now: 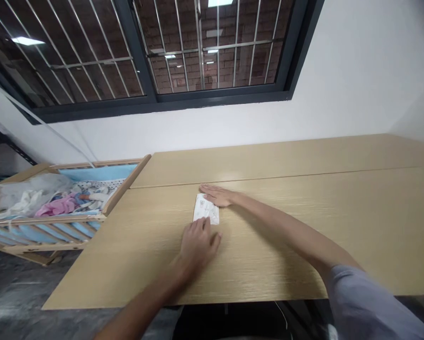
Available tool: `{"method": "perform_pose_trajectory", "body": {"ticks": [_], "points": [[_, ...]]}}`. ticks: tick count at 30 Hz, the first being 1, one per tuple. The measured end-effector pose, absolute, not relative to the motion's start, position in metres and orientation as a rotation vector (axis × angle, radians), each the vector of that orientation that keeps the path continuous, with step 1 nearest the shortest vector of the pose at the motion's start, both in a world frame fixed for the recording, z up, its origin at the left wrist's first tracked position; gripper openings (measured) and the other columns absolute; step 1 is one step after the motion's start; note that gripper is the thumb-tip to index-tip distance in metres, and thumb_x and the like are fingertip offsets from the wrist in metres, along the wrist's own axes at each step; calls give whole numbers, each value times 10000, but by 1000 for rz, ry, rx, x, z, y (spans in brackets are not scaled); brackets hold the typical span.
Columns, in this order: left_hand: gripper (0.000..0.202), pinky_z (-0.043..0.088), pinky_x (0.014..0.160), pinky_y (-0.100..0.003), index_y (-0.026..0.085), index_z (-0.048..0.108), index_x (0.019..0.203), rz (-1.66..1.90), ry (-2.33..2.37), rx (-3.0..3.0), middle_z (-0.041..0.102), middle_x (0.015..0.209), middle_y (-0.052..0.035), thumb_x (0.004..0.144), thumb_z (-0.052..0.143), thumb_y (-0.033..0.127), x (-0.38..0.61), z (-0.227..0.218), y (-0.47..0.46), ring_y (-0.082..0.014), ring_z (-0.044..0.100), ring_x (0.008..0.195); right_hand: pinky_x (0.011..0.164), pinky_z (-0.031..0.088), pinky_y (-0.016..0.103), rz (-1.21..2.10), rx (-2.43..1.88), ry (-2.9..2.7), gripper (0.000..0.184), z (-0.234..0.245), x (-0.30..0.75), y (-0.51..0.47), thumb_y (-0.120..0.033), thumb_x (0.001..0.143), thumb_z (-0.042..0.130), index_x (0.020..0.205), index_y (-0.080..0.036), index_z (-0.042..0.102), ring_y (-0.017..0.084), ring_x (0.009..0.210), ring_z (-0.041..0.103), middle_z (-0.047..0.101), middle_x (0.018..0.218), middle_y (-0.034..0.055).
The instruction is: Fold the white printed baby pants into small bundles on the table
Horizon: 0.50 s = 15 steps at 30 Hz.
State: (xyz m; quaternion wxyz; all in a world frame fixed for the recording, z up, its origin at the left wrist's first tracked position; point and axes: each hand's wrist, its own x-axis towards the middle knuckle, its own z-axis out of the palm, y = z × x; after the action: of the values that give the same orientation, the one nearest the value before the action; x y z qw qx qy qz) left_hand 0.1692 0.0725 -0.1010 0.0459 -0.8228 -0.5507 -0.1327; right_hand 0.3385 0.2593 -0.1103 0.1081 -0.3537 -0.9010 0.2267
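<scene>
Small folded white cloth (pixel 206 210), perhaps a baby garment, lying flat on the wooden counter (pixel 304 226) at centre frame. Left hand (pixel 197 245) just below it, fingertips touching its lower edge, grip released and flat. Right hand (pixel 217 194) pressed palm-down on its upper right corner, grip likewise open, grasping nothing. At left of frame, wooden crib (pixel 91 219) filled with mixed baby clothes (pixel 61 203), touching the counter's edge. Barred window (pixel 155 52) across the top.

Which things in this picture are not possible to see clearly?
Head view only:
- White folded item: print too small to read; near edge hidden under the left hand, far corner under the right hand.
- Crib: left end cut off by the frame edge; the clothes inside are blurred.
</scene>
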Motion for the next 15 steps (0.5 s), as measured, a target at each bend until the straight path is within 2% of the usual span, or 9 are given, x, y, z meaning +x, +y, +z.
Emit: {"method": "perform_pose_trajectory", "body": {"ticks": [2, 4, 6, 8, 12, 15], "points": [[450, 476, 941, -445, 153, 643, 1163, -362, -1859, -2469, 716, 1126, -175, 1003, 361, 465, 156, -81, 91, -315, 660, 1060, 1261, 152, 428, 634, -1104, -2526, 717, -103, 342, 257, -598, 1036, 202, 1580, -143, 306, 241, 1542, 190, 238, 1659, 122], [506, 472, 902, -445, 157, 669, 1045, -295, -2034, -2384, 732, 1041, -182, 1006, 307, 508, 142, -65, 111, -327, 677, 1008, 1226, 239, 437, 554, -1140, -2402, 669, -95, 345, 253, -575, 1040, 249, 1515, -141, 430, 263, 1492, 321, 395, 1583, 160], [560, 480, 846, -451, 147, 680, 968, -223, -2131, -2353, 738, 987, -208, 984, 309, 567, 132, -58, 129, -356, 694, 959, 1148, 353, 437, 475, -1180, -2350, 573, -88, 348, 247, -535, 1019, 387, 1395, -141, 566, 290, 1363, 484, 544, 1431, 185], [581, 489, 797, -439, 153, 687, 916, -160, -2173, -2390, 746, 941, -213, 958, 334, 613, 129, -59, 143, -371, 708, 918, 1053, 430, 420, 434, -1222, -2366, 471, -85, 350, 238, -485, 964, 538, 1267, -144, 653, 298, 1214, 584, 620, 1290, 181], [496, 484, 743, -385, 173, 678, 903, -126, -2172, -2491, 754, 938, -195, 944, 399, 582, 136, -70, 156, -349, 716, 908, 882, 484, 345, 495, -1263, -2392, 292, -88, 348, 224, -362, 882, 656, 1100, -174, 704, 252, 981, 648, 699, 1068, 113], [363, 450, 696, -336, 185, 651, 909, -209, -2114, -2565, 751, 921, -150, 947, 442, 479, 142, -71, 157, -298, 708, 876, 865, 468, 325, 498, -1285, -2340, 215, -89, 345, 216, -275, 868, 647, 1053, -172, 681, 229, 973, 628, 692, 1046, 95]]}}
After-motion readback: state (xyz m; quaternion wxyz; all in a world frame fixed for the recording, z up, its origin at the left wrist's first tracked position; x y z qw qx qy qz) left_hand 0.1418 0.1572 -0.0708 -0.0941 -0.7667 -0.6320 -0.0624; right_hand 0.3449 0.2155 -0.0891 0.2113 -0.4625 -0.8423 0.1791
